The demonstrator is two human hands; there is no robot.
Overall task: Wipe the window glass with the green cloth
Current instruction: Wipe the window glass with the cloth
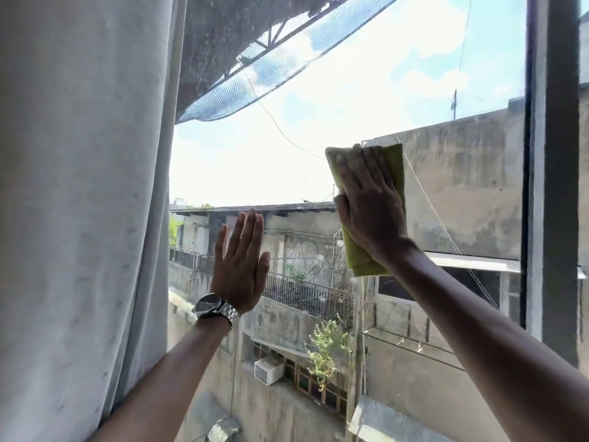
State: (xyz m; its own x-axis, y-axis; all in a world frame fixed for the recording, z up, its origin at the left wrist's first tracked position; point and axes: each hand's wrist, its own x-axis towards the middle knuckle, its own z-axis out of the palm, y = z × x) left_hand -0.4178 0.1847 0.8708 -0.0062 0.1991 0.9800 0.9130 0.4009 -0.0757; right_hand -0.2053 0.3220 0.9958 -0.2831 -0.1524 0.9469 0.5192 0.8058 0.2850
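The window glass [287, 148] fills the middle of the view, with sky and grey buildings behind it. A folded green cloth [395, 167] lies flat against the pane right of centre. My right hand [366, 205] presses on it with flat, spread fingers and covers most of it. My left hand [239, 266], with a metal watch at the wrist, is held up flat at the glass, lower and to the left, fingers together and nothing in it. Whether its palm touches the pane I cannot tell.
A white curtain [86, 202] hangs along the whole left side, next to my left arm. A dark vertical window frame [554, 173] bounds the pane on the right. The top of the pane over the dark netting [220, 49] looks speckled.
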